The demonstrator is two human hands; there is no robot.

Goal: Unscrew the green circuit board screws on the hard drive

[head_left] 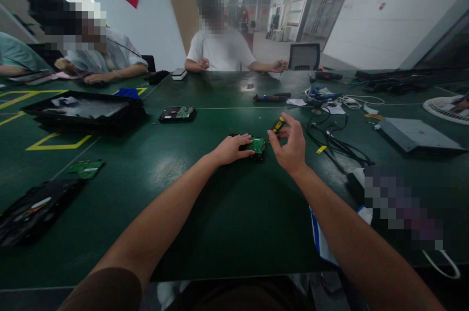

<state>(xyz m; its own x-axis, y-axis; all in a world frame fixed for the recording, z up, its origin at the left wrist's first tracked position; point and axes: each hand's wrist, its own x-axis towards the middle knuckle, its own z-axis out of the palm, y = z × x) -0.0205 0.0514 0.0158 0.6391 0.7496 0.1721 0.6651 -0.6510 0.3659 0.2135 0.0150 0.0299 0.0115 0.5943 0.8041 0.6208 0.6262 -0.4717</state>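
My left hand (234, 149) rests over a hard drive (258, 145) on the table, its fingers across the top and the thumb along the near edge. The drive's green circuit board faces up, and its left part is hidden under my fingers. Just to the right, my right hand (291, 144) pinches a short yellow and black screwdriver (279, 125) between thumb and fingers. It is tilted and held slightly above the table; its tip is too small to make out. Another hard drive (177, 114) lies farther off to the left, circuit board up.
At left are a black tray (120, 110), a loose green circuit board (86, 168) and a black casing (36, 211). Black cables (335, 142), a grey metal box (419, 135) and a white fan (449, 107) occupy the right. People sit across the table (220, 233).
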